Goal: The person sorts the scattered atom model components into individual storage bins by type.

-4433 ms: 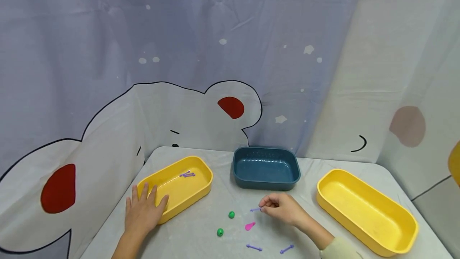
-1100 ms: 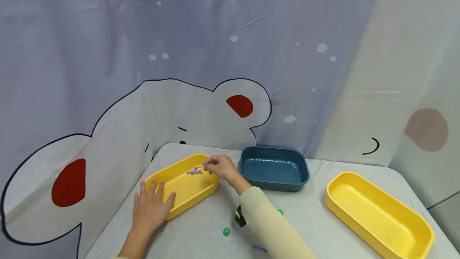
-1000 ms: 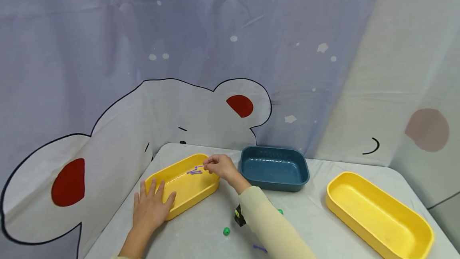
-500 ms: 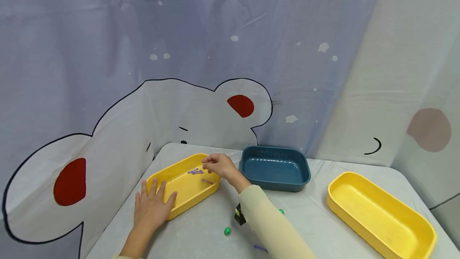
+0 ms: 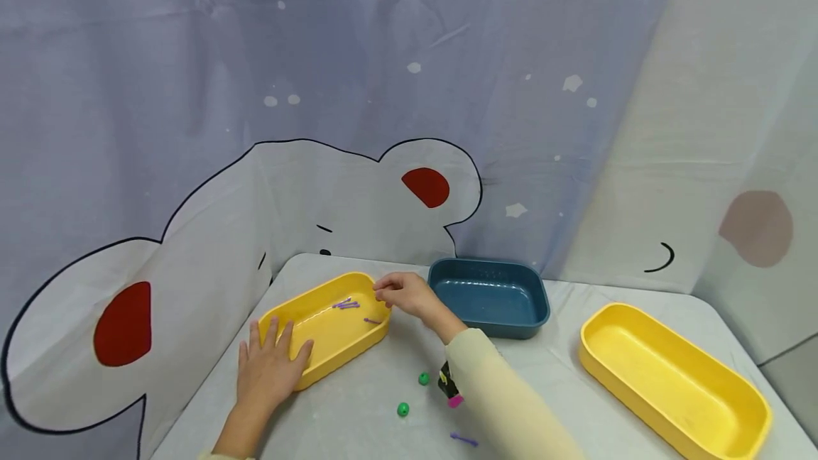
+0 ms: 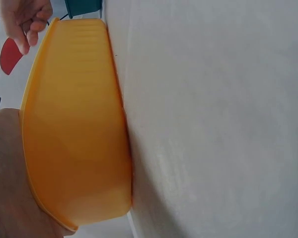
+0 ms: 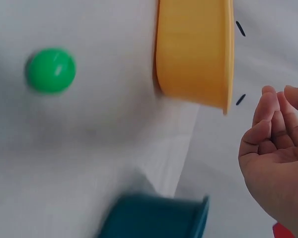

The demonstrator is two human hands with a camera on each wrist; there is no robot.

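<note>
My left hand (image 5: 268,368) lies with spread, straight fingers over the near left end of a yellow tray (image 5: 348,352). Inside that tray are several thin purple sticks (image 5: 346,304) with knobbed ends, and a single purple stick (image 5: 372,321) lies apart from them near the right wall. Above the tray's right end hovers my right hand (image 5: 409,294), loosely bent and holding nothing; the right wrist view shows a gap between thumb and fingertips. On the table are two green beads (image 5: 403,409), another purple stick (image 5: 464,439) and a pink piece (image 5: 455,401) partly hidden by the right wrist's camera.
A dark blue bin (image 5: 488,297) stands at the back, just right of my right hand. Another yellow tray (image 5: 677,382) stands on the right with a bare floor. A printed cloth (image 5: 358,91) hangs behind the table.
The right hand brought a purple stick from the table to the left tray and let it drop there. It has since drawn slightly right. The left hand stays on the tray.
</note>
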